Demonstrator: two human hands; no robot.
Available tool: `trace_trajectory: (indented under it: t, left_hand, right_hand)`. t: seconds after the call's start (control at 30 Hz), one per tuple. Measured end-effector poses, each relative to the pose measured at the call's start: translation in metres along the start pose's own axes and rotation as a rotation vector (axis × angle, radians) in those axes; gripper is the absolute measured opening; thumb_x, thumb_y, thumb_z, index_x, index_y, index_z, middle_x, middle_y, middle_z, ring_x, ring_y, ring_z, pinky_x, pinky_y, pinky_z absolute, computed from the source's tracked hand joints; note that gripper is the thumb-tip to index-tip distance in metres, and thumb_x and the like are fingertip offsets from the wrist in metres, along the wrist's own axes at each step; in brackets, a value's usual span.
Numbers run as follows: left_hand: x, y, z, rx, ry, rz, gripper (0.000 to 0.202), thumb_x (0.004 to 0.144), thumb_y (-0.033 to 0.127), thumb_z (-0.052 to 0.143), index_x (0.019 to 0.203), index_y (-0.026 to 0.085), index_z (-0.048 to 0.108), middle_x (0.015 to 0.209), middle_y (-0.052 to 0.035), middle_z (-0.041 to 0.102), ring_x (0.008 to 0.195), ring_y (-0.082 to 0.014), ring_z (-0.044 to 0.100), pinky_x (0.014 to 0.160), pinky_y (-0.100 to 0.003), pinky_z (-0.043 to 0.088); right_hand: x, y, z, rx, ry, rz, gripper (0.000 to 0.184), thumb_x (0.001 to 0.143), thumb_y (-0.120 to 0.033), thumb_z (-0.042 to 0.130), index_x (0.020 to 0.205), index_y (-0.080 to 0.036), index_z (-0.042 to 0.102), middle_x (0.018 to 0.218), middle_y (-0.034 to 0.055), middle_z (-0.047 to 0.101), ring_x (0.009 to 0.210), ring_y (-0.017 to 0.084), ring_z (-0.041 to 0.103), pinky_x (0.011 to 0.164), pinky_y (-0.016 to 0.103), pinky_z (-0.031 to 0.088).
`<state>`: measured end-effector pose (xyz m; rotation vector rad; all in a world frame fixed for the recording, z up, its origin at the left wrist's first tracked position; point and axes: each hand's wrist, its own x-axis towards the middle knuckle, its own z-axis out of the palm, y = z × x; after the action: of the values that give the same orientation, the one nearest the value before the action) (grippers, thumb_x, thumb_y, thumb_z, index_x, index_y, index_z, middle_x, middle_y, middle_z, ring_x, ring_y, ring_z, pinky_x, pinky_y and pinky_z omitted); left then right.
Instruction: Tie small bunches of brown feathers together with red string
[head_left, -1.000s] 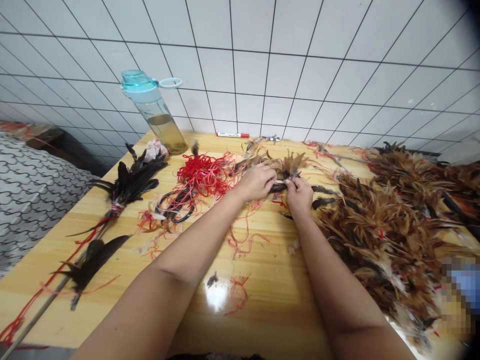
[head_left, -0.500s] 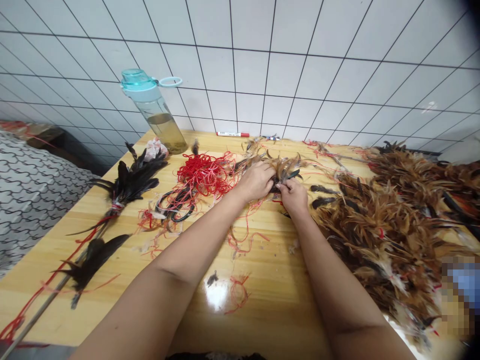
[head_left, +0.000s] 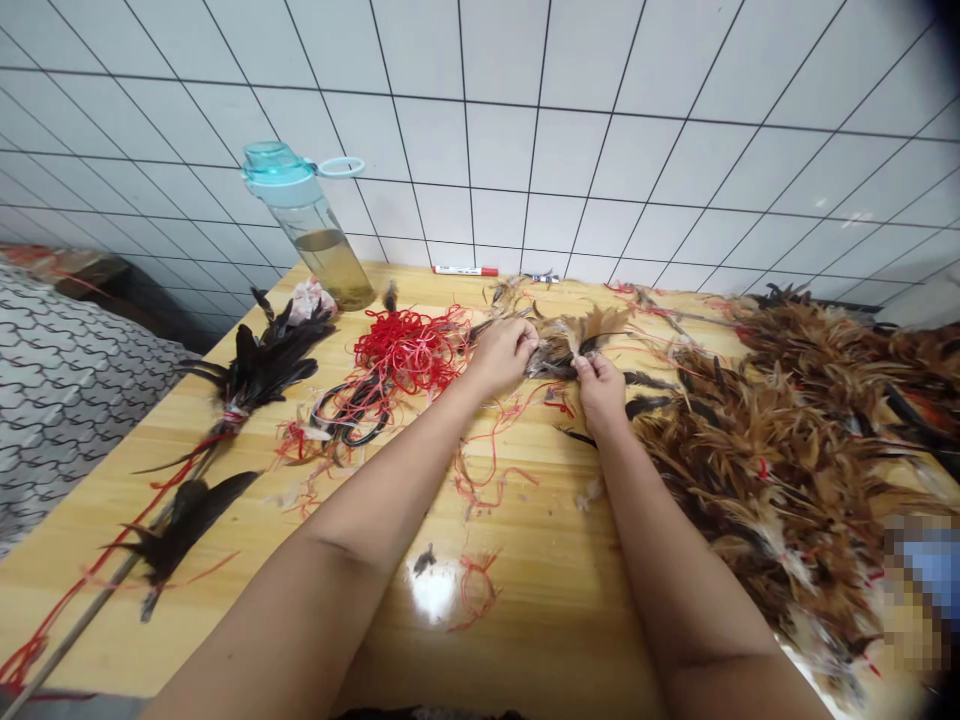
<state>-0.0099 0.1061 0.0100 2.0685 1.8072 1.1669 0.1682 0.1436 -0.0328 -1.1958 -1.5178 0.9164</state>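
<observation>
The right hand (head_left: pixel 602 387) pinches a brown feather tuft (head_left: pixel 559 335) toward the table's (head_left: pixel 525 560) far edge, while the left hand (head_left: pixel 501 357) curls against it, its hold hidden; a slackened pinch could let the quills slip apart. Outward lie one red string tangle (head_left: pixel 405 345), one black-handled tool (head_left: pixel 364 408), one bottle (head_left: pixel 324 240), one red-capped marker (head_left: pixel 463 270) by the far edge and, toward the left edge, one black feather bundle (head_left: pixel 262 365); loose feathers defy counting.

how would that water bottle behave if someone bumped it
The water bottle could well tip if pushed near the top, since it stands tall and narrow. It probably feels heavier toward the base, as the liquid sits in its lower part. Once down, its rounded body might roll, though the loop on its lid could hinder that.
</observation>
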Motion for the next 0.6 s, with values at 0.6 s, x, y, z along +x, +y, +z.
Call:
trace_trajectory:
  t: [0.6]
  left_hand:
    - [-0.005,0.017,0.021,-0.173,-0.109,-0.048,0.004,0.079,0.017,0.059,0.077,0.016,0.063,0.079,-0.0027,0.060,0.079,-0.0147,0.053,0.075,-0.028,0.042]
  right_hand:
    - [-0.002,0.004,0.006,0.030,-0.010,-0.021,0.024,0.073,-0.043,0.056,0.068,-0.019,0.059,0.068,0.0009,0.061,0.068,0.016,0.052,0.073,0.033,0.044]
